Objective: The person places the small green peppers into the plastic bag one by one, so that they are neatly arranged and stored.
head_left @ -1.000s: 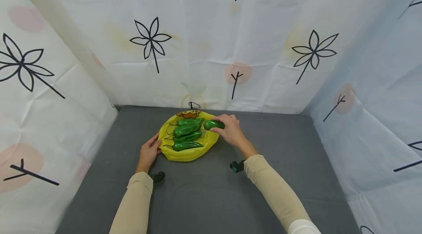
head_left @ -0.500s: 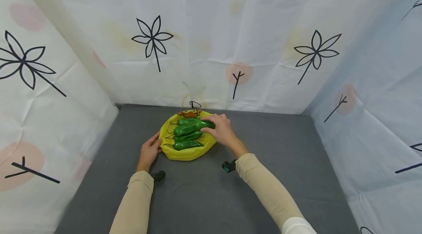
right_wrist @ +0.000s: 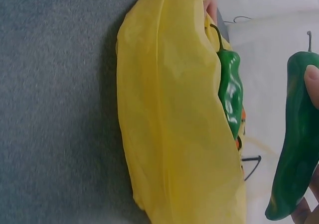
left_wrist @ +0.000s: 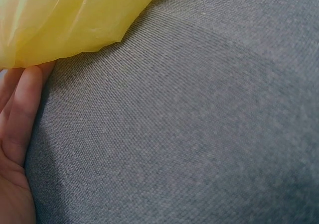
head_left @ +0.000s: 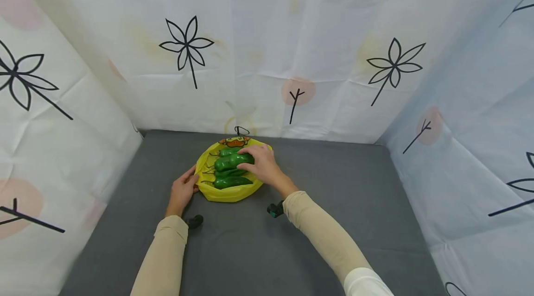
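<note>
A yellow plastic bag [head_left: 227, 195] lies on the table, spread out like a shallow bowl. Several green chili peppers [head_left: 231, 182] lie in it side by side, stems to the left. At the bag's left edge, my left hand [head_left: 183, 187] pinches the rim; its fingers show under the plastic in the left wrist view. My right hand [head_left: 262, 162] holds another green chili pepper [right_wrist: 299, 124] between thumb and fingers, above the bag's right half. In the right wrist view this pepper is clear of the bag, and one pepper [right_wrist: 231, 87] shows past the yellow rim.
Dark grey cloth covers the table [head_left: 233, 249]. White printed fabric [head_left: 333, 46] hangs behind it and on both sides. An orange print [head_left: 234, 142] marks the far part of the bag. A small dark device [head_left: 275, 210] is worn on my right wrist.
My right hand has moved left with its pepper, from the bag's right edge to above the other peppers. The left hand has stayed at the rim. The head view has shifted slightly.
</note>
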`<state>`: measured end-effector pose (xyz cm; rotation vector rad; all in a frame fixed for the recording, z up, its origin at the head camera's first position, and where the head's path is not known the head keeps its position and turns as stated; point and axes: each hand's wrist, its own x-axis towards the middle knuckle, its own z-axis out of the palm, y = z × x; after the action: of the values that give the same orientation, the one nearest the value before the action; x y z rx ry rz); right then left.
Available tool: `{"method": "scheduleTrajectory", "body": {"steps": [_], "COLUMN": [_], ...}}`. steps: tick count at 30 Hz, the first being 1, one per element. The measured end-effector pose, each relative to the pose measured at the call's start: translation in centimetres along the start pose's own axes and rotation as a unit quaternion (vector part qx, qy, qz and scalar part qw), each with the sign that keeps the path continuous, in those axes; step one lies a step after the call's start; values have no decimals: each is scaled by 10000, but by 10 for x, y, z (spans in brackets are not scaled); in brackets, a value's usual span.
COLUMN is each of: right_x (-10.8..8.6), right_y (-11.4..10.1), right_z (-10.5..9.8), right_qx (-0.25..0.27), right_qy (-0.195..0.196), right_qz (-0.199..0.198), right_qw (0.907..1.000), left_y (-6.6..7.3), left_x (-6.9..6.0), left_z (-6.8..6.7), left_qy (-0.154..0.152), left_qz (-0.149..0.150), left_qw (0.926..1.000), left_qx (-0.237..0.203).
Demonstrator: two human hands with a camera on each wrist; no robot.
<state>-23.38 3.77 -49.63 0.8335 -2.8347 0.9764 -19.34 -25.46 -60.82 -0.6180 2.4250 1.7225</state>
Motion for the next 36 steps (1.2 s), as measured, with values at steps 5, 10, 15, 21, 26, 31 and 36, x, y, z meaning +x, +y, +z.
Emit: {"method": "scheduleTrajectory", "body": {"steps": [5,10,15,21,26,31,36], "right_x": [3,5,8,12,15,17,16], "right_y": [-9,-20,-24,-29,-30,-33,-34], "right_z": [8,16,23,30,38,45,48], "right_qx": [-123,-182,-333,-370,-354,-384,-295], "right_qy": [-132,-307,-426,-553,-465,-518,-584], "right_qz": [-101,-49,-136,-177,-79,28,178], "right_qw": [9998,9994,9984,9976,9983,9979,9977], "left_y": [-2,-3,-6,-5,-5,-6,-7], "left_x": [-3,-5,-5,-4,0,3,4], "left_z": [1,1,-1,-3,-1,1,0], "left_qy": [0,-3,-49,-7,10,-9,-44], "left_qz": [-19,12,33,46,77,85,120], "left_qw": [10000,9999,9999,10000,10000,9999,9998], "left_qx": [-88,-113,-106,-81,-50,-133,-178]}}
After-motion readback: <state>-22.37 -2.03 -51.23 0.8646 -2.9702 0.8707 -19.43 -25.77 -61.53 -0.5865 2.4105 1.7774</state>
